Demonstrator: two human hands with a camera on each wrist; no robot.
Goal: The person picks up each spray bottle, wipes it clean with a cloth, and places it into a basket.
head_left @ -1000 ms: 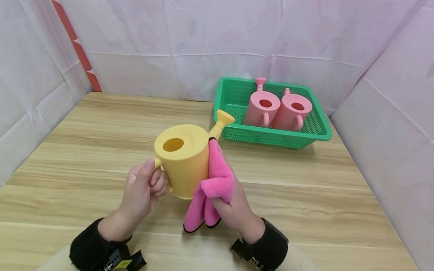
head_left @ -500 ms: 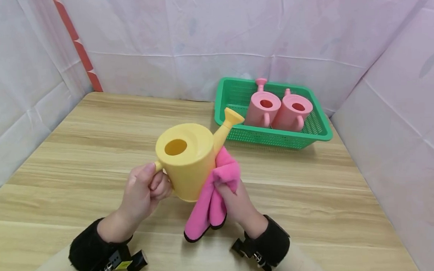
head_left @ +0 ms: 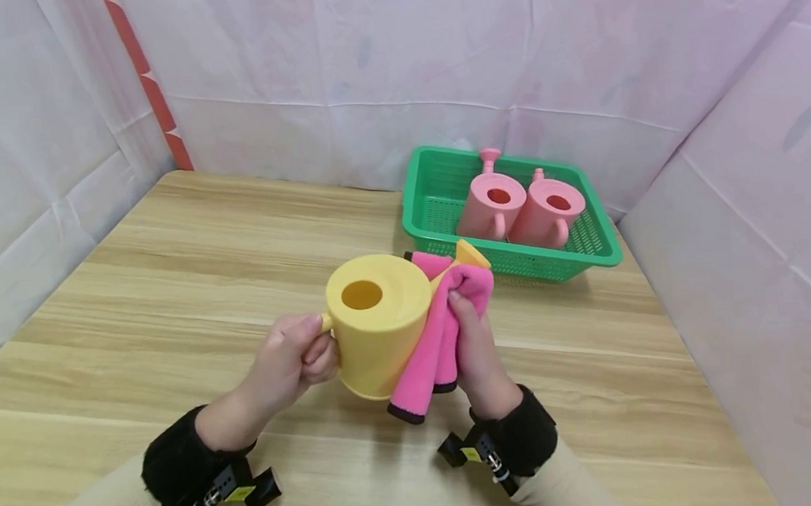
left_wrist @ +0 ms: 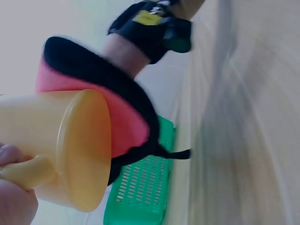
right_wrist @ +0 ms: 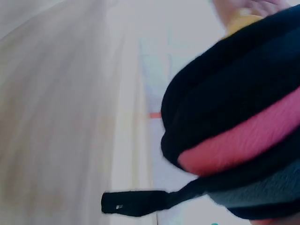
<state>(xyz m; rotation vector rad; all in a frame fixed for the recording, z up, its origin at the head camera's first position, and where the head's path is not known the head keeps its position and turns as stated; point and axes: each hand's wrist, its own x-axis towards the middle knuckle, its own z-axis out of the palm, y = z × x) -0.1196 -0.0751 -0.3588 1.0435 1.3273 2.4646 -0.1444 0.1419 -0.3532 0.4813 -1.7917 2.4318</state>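
Note:
In the head view a yellow watering can [head_left: 381,345] is held up above the table, its spout to the right. My left hand [head_left: 294,356] grips its handle, and in the left wrist view the fingers wrap the handle [left_wrist: 33,172]. With my right hand [head_left: 476,348] I hold a bunched pink cloth [head_left: 424,358] with black edging around the spout, just below the yellow sprinkler head [head_left: 472,254]. The cloth also touches the can's right side. In the right wrist view the cloth [right_wrist: 243,136] hides most of the can and the right fingers.
A green perforated basket [head_left: 418,233] stands at the back right of the wooden table [head_left: 176,293]. Two pink watering cans, a left one [head_left: 488,213] and a right one [head_left: 545,215], sit side by side in it. White fabric walls [head_left: 411,64] enclose the back and sides.
Both hands have shifted right and slightly nearer with the yellow can. The right hand and cloth have gone from the can's side up along the spout towards its sprinkler head.

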